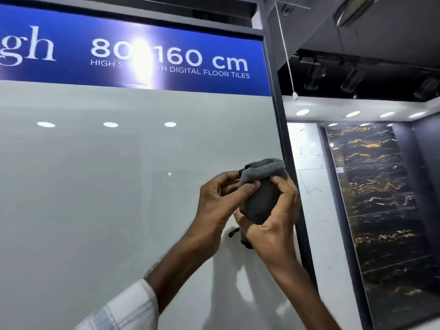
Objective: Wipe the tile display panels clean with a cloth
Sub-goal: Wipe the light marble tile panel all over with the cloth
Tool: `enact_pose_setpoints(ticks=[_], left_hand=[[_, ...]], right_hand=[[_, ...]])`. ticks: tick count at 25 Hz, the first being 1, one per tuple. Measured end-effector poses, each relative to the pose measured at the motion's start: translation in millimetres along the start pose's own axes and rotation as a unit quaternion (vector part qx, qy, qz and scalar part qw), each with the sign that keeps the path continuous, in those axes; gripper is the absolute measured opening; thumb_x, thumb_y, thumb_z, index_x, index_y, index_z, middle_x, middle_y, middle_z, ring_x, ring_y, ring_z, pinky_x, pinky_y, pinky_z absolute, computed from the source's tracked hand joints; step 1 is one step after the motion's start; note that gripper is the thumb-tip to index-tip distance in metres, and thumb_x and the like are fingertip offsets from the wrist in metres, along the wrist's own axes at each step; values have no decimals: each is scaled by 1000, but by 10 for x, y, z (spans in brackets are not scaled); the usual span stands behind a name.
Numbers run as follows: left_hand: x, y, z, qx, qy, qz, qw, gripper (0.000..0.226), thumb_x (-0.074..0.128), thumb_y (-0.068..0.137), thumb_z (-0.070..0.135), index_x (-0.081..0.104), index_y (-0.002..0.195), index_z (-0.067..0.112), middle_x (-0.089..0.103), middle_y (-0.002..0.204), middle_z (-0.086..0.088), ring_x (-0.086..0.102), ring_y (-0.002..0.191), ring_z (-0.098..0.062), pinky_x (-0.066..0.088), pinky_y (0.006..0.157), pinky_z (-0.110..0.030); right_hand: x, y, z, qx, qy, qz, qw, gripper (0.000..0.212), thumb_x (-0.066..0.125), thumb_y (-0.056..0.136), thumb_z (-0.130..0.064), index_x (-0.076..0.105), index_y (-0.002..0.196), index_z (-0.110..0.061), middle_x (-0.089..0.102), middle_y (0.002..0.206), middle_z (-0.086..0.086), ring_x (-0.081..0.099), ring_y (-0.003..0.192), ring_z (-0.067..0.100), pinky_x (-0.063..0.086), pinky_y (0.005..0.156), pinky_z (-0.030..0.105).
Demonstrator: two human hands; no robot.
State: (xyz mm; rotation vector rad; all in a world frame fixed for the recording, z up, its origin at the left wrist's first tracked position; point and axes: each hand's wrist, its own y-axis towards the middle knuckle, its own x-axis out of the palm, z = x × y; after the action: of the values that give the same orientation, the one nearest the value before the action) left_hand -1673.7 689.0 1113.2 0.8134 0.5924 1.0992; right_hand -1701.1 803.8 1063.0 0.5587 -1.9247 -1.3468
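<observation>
Two hands meet before a glossy, pale grey tile panel (95,198) under a blue printed banner (59,75): the left hand (220,203) pinches the plush folded edge of a grey microfibre cloth (260,201), and the right hand (277,225) curls round its bunched body. Right of them stand a dark, narrow frame post (282,129), then a black, gold-veined tile panel (381,198).
</observation>
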Motion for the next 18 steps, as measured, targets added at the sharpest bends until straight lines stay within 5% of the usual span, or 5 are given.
enact_pose_setpoints(ticks=[3,6,10,13,18], left_hand=[[-69,186,108,65,27,-101,992,35,74,96,16,68,130,18,75,125,3,67,123,-11,56,99,-26],[-246,481,177,192,194,-42,961,42,67,93,44,66,132,30,61,147,8,52,139,-6,43,114,-27],[-723,930,-8,360,569,44,738,62,55,95,53,59,144,15,36,167,-4,45,144,-27,39,114,-44],[-863,1101,-193,348,728,31,590,67,48,96,55,56,147,11,30,170,-10,42,147,-36,32,118,-56],[-780,1094,-307,332,778,48,531,78,40,95,63,49,154,12,37,167,-8,35,153,-33,22,123,-60]], right_hand=[[0,361,108,-75,-5,62,995,83,80,72,-41,36,140,-23,42,151,13,43,135,20,44,107,41],[-33,888,161,-94,-34,77,992,84,82,67,-42,38,138,-29,43,152,9,43,134,26,37,107,40],[60,1434,419,-72,-95,33,992,84,77,65,-43,43,141,-29,39,158,2,42,132,29,35,100,41],[206,1531,659,-70,-212,-99,970,84,63,68,-50,41,148,-33,22,169,0,31,141,31,30,104,48],[235,1595,716,-83,-231,-191,950,83,59,77,-50,29,154,-39,-8,173,-8,11,148,20,14,108,47]])
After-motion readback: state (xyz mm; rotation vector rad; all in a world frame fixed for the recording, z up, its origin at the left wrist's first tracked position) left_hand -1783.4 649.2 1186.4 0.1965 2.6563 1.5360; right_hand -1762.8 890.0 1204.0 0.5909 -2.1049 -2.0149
